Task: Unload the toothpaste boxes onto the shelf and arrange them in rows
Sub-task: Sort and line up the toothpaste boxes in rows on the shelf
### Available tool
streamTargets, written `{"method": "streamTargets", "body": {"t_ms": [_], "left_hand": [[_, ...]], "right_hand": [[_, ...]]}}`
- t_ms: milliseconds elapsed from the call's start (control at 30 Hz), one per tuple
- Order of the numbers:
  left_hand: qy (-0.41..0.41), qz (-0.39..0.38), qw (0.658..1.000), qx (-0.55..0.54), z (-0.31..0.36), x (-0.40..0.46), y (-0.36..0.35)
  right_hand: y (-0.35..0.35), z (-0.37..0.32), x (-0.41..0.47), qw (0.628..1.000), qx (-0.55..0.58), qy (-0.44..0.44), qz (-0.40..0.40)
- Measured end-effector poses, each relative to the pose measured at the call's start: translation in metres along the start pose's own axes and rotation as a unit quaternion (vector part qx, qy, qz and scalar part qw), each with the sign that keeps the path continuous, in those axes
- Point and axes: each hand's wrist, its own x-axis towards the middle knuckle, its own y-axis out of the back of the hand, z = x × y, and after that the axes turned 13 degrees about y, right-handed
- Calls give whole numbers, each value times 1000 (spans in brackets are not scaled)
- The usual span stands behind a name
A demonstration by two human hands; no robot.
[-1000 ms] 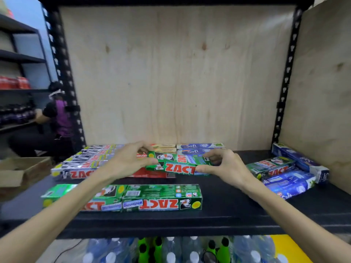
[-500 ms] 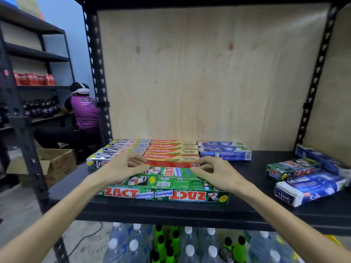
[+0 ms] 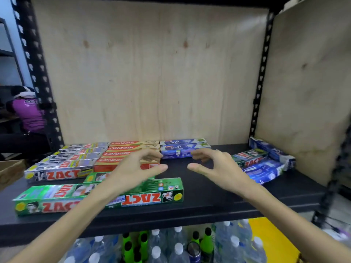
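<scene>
— Toothpaste boxes, how do they lie in the head view?

— Flat on the black shelf board [image 3: 218, 198]. Long green cardboard Zact boxes [image 3: 152, 194] sit end to end along the front edge; behind them are rows of silver Zact boxes [image 3: 62, 171], red Colgate boxes [image 3: 123, 149] and blue Safi boxes [image 3: 182, 147] toward the plywood back panel [image 3: 152, 73]. A loose heap of green and blue boxes [image 3: 264, 164] lies at the right.

— And the hands?

— The left hand [image 3: 133, 171] hovers over the green boxes, fingers loosely curved, thumb apart, holding nothing. The right hand [image 3: 216, 168] mirrors it above bare shelf, equally empty.

— Below?

— Capped plastic bottles [image 3: 167, 249].
</scene>
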Motion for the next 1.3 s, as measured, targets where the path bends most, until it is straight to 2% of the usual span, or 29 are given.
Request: {"method": "streamTargets", "body": {"t_ms": [133,300,500,733,867,967,1200,1300], "left_hand": [[-38,-23,999,9,37,11,-62],[-57,-28,998,26,84,16,-138],[-59,-39,994,86,110,15,-194],[-99,-73,976,182,90,30,-151],[-88,-125,963,223,69,41,-103],[-73,-148,955,247,55,55,-81],[28,-185,972,143,33,66,-63],[37,-145,981,125,21,72,-60]], "right_hand": [[53,42,-43,997,-62,-33,34],[93,89,-97,983,-157,-96,-18],[92,112,-122,975,-203,-77,-46],[86,115,-125,980,-188,-67,-2],[80,111,-119,991,-105,-81,-20],[68,102,-111,998,-32,-55,15],[48,99,-77,987,62,-118,84],[42,97,-63,982,68,-129,118]]}}
